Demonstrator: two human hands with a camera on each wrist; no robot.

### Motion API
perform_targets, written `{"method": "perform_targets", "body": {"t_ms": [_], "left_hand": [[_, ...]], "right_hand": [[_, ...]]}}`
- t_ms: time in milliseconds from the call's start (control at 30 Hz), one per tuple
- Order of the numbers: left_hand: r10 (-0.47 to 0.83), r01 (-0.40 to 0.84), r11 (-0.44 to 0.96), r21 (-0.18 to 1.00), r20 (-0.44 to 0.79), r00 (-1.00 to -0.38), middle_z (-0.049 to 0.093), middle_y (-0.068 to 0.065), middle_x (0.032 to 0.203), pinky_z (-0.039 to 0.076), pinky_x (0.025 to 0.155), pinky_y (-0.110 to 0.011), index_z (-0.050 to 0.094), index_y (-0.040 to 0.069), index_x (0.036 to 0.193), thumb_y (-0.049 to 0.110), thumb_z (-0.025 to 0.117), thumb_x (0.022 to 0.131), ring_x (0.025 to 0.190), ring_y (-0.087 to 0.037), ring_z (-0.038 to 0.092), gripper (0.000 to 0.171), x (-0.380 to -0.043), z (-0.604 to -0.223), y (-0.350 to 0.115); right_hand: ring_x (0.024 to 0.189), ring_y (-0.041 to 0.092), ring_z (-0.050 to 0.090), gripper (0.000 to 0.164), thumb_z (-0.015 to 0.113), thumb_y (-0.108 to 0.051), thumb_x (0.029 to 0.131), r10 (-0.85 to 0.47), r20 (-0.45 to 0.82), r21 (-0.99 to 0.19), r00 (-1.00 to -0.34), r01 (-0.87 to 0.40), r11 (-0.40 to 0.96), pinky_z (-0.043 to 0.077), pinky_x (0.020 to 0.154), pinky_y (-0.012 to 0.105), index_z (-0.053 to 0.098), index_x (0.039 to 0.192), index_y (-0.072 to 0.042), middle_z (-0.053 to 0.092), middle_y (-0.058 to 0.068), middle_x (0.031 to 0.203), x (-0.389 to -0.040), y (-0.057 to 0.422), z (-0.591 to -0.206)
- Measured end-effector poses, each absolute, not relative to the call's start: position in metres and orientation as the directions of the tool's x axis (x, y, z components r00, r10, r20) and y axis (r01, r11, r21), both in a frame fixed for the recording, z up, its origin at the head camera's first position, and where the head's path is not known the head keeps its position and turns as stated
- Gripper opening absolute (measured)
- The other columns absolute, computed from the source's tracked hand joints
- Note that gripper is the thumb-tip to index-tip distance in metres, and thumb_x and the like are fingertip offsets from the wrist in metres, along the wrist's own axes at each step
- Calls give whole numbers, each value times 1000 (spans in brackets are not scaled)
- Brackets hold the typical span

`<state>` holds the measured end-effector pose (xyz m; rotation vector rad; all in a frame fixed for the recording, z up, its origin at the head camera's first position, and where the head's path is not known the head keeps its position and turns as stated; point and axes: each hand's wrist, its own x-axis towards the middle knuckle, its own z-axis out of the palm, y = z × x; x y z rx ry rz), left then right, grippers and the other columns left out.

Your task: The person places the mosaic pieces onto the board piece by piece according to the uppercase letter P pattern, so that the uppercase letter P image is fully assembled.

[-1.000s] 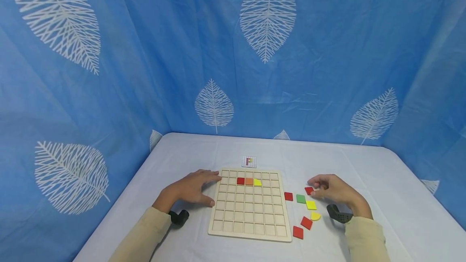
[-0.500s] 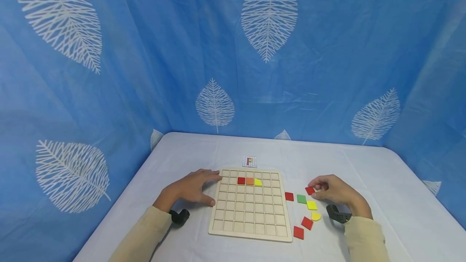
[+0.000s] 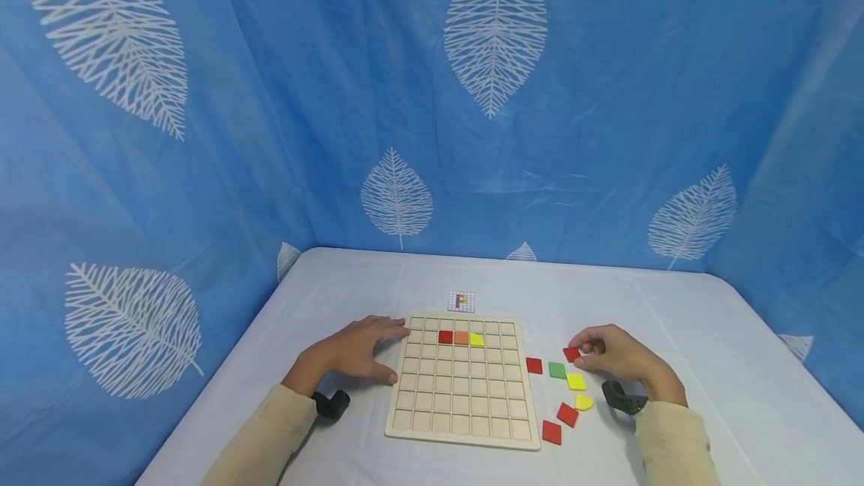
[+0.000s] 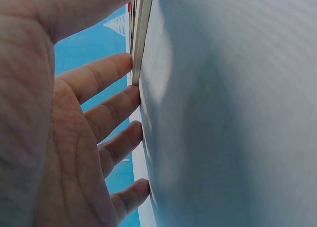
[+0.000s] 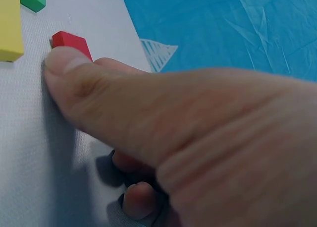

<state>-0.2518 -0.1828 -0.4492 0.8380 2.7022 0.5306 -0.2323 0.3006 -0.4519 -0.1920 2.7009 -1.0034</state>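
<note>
On the white table lies a wooden grid board (image 3: 466, 403). One of its upper rows holds a red tile (image 3: 445, 337), an orange tile (image 3: 461, 337) and a yellow rounded tile (image 3: 476, 340). My left hand (image 3: 354, 351) rests at the board's left edge with spread fingers; in the left wrist view, fingertips (image 4: 126, 63) touch the edge and the tabletop. To the right of the board, my right hand (image 3: 617, 355) pinches a red square tile (image 3: 571, 355) between thumb and forefinger, low over the table. In the right wrist view the thumb partly hides that tile (image 5: 73, 43).
Loose tiles lie between board and right hand: green (image 3: 556, 370), yellow square (image 3: 576, 382), yellow rounded (image 3: 583, 402) and several red, one (image 3: 551, 432) nearest me. A small printed pattern card (image 3: 461, 301) lies behind the board. A blue leaf-print curtain (image 3: 499, 171) surrounds the table.
The right thumb and forefinger stay at the same red tile, with barely any movement. My left hand and the board keep their places; the head view shifts slightly.
</note>
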Motion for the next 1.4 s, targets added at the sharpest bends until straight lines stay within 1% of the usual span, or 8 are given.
{"method": "perform_targets", "body": {"t_ms": [133, 267, 433, 567, 700, 833, 1167, 1400], "left_hand": [[584, 483, 765, 426, -144, -799, 37, 4, 162, 28, 118, -61, 47, 28, 150, 57, 77, 79, 152, -32, 28, 83, -250, -450, -182], [577, 477, 772, 421, -147, -803, 37, 4, 162, 29, 118, -61, 47, 28, 150, 57, 78, 79, 152, -32, 29, 83, -249, -449, -181], [574, 484, 775, 406, -135, -807, 38, 4, 162, 30, 118, -59, 48, 30, 150, 55, 78, 79, 151, -31, 30, 81, -251, -448, -181], [578, 489, 775, 400, -136, -804, 38, 4, 162, 30, 119, -58, 48, 29, 150, 55, 78, 79, 152, -31, 30, 82, -252, -446, -182], [577, 489, 776, 398, -136, -805, 38, 4, 162, 30, 119, -57, 48, 29, 150, 54, 79, 79, 152, -30, 30, 82, -252, -446, -182], [575, 485, 776, 403, -136, -807, 38, 4, 162, 30, 119, -57, 48, 28, 150, 54, 79, 78, 152, -30, 30, 82, -252, -447, -182], [568, 478, 782, 399, -144, -810, 38, 2, 162, 30, 119, -58, 48, 26, 150, 53, 79, 79, 151, -30, 30, 82, -248, -447, -178], [561, 476, 787, 393, -134, -817, 39, 2, 161, 31, 118, -59, 49, 28, 150, 51, 80, 78, 151, -31, 31, 81, -249, -446, -177]], "right_hand": [[83, 19, 49, 29, 82, -18, 83, -188, -205, -653, -960, -9, 757, 43, 68, 28, 72, 109, -8, 57, 4, 87, -233, 301, -454], [89, 20, 52, 34, 81, -23, 85, -158, -201, -655, -967, 13, 755, 47, 73, 30, 69, 113, -8, 59, 5, 93, -234, 302, -455], [98, 23, 57, 37, 78, -29, 88, -129, -133, -672, -983, -6, 740, 52, 75, 31, 67, 119, -11, 65, 8, 111, -234, 301, -450], [102, 25, 61, 37, 76, -25, 90, -140, -53, -711, -989, -60, 700, 55, 73, 32, 66, 122, -10, 67, 12, 121, -236, 296, -441], [104, 28, 62, 37, 75, -23, 91, -144, 38, -705, -989, -129, 697, 55, 75, 32, 65, 125, -10, 68, 12, 120, -241, 284, -437], [106, 28, 61, 37, 75, -22, 91, -134, 90, -682, -987, -159, 714, 53, 76, 32, 65, 126, -12, 68, 11, 119, -243, 268, -433], [101, 25, 62, 32, 75, -21, 91, -123, 164, -670, -979, -202, 714, 52, 77, 33, 67, 121, -13, 69, 7, 114, -239, 237, -424], [95, 20, 63, 32, 78, -22, 89, -109, 228, -688, -968, -239, 685, 51, 76, 33, 69, 119, -15, 71, 3, 112, -241, 211, -420]]}}
